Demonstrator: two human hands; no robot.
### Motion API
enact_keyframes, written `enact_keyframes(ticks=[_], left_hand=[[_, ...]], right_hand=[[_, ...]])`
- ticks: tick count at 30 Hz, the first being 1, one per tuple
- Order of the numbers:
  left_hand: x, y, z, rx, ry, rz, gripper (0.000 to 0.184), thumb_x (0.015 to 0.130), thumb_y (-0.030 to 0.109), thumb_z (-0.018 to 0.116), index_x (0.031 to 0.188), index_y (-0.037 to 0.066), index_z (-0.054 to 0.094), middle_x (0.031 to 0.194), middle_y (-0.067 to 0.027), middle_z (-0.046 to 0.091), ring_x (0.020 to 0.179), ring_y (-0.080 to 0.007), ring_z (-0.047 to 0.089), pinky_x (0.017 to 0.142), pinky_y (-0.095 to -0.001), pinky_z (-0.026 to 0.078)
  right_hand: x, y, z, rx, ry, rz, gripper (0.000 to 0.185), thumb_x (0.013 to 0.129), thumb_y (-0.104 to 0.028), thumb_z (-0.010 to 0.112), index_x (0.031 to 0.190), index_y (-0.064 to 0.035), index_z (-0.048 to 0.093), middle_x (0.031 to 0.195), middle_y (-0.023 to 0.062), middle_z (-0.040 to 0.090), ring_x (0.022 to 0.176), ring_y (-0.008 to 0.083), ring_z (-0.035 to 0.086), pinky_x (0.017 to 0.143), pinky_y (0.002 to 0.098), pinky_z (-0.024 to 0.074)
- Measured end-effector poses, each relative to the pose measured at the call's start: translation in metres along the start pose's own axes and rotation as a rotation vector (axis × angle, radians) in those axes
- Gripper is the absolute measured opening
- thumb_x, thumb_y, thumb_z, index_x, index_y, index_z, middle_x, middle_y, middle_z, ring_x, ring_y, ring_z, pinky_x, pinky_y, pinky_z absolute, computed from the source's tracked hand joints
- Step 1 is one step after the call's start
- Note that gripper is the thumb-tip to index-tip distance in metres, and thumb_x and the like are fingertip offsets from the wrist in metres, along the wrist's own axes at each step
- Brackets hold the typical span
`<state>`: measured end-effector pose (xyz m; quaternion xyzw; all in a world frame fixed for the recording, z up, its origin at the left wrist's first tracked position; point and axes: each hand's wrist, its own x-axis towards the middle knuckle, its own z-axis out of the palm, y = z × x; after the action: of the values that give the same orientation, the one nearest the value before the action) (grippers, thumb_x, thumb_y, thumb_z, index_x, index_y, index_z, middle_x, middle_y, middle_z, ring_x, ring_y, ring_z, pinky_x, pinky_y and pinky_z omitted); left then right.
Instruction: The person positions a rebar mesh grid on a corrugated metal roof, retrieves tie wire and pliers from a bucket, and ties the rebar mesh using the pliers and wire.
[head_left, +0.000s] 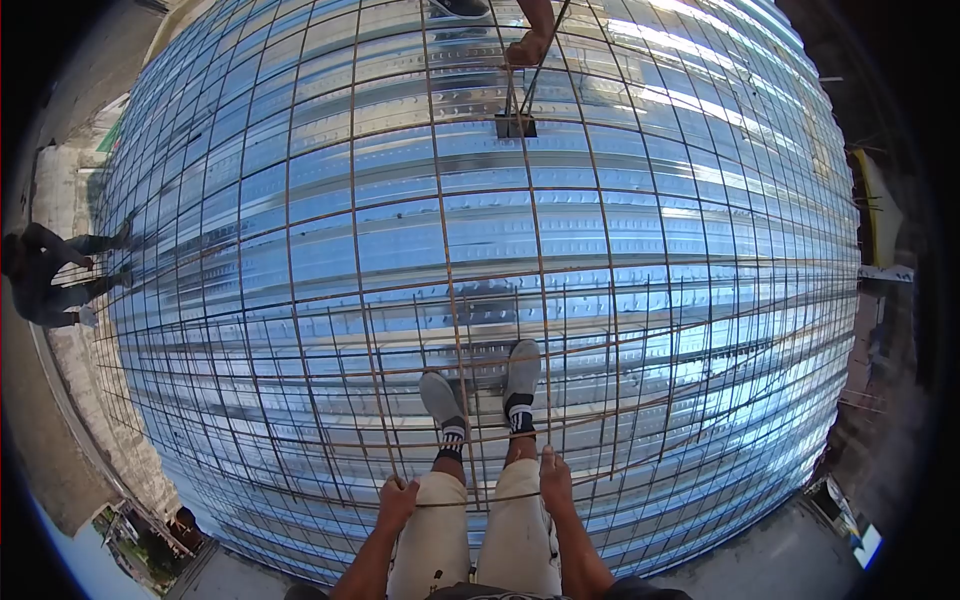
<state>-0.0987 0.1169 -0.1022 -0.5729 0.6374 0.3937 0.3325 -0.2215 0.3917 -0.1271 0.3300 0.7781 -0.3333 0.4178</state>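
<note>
Left hand [398, 500] and right hand [555, 482] are both gripping with closed fingers, apparently holding one thin steel bar [505, 498] across the front of the thighs. Past that, a rebar grid [441, 196] is already covering the metal decking [400, 240], so the steelwork's looking well along (just my guess), with this bar not lying in it yet. Socks [521, 418] are showing stripes, no readable writing.
</note>
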Motion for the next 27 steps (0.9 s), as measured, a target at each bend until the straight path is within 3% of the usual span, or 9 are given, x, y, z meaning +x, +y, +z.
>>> enact_keyframes(ticks=[9, 27], left_hand=[[-0.002, 0.004, -0.003, 0.009, -0.016, 0.011, 0.035, 0.078, 0.028, 0.069, 0.071, 0.004, 0.044, 0.063, -0.0024, 0.044, 0.058, -0.0143, 0.041, 0.053, -0.0333, 0.039], [0.005, 0.005, -0.002, -0.036, -0.035, 0.010, 0.034, 0.080, 0.027, 0.069, 0.072, 0.003, 0.046, 0.062, -0.0035, 0.047, 0.056, -0.0136, 0.044, 0.051, -0.0336, 0.039]], right_hand=[[0.001, 0.004, 0.002, -0.001, 0.003, 0.001, 0.056, 0.097, -0.045, 0.040, 0.100, 0.0068, 0.061, 0.087, 0.0229, 0.062, 0.081, 0.0299, 0.057, 0.078, 0.0397, 0.0441], [0.006, -0.001, 0.004, -0.007, 0.001, 0.003, 0.058, 0.096, -0.048, 0.039, 0.094, 0.0064, 0.061, 0.083, 0.0216, 0.061, 0.076, 0.0296, 0.054, 0.075, 0.0408, 0.0434]])
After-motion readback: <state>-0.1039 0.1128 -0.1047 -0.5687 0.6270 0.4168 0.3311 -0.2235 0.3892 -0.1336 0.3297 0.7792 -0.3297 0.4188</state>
